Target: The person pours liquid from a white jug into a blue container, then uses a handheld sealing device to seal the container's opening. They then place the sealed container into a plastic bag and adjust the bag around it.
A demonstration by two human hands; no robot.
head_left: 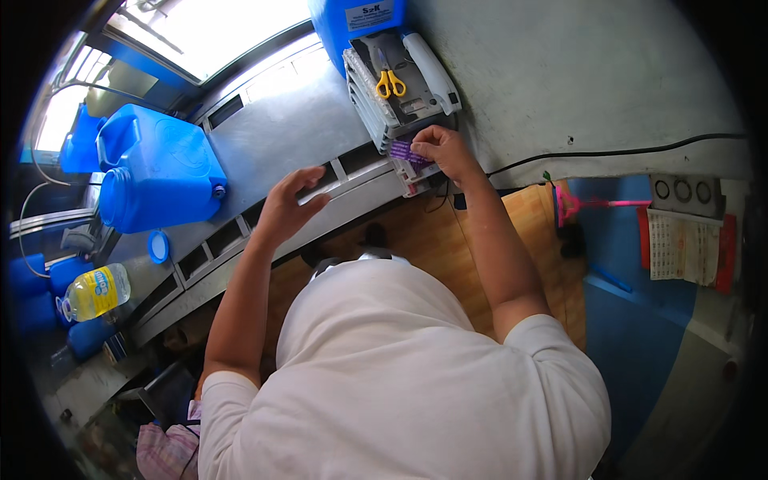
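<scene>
My right hand (450, 154) is at the front of a stacked grey rack (370, 104), thumb and fingers pinched at the edge of a small purple patterned packet (406, 152). The packet's exact kind is too small to make out. Yellow-handled scissors (390, 83) lie on top of the rack, beside a long white device (432, 74) with a rounded body. My left hand (291, 205) hovers over the front edge of the metal counter (292, 108), fingers apart and holding nothing.
Left on the counter stands a large blue jerrycan (160, 168), with a blue round lid (158, 246) and a bottle of yellow liquid (98, 293) nearer me. A blue container (332, 32) rises behind the rack. A black cable (616, 152) runs along the right wall.
</scene>
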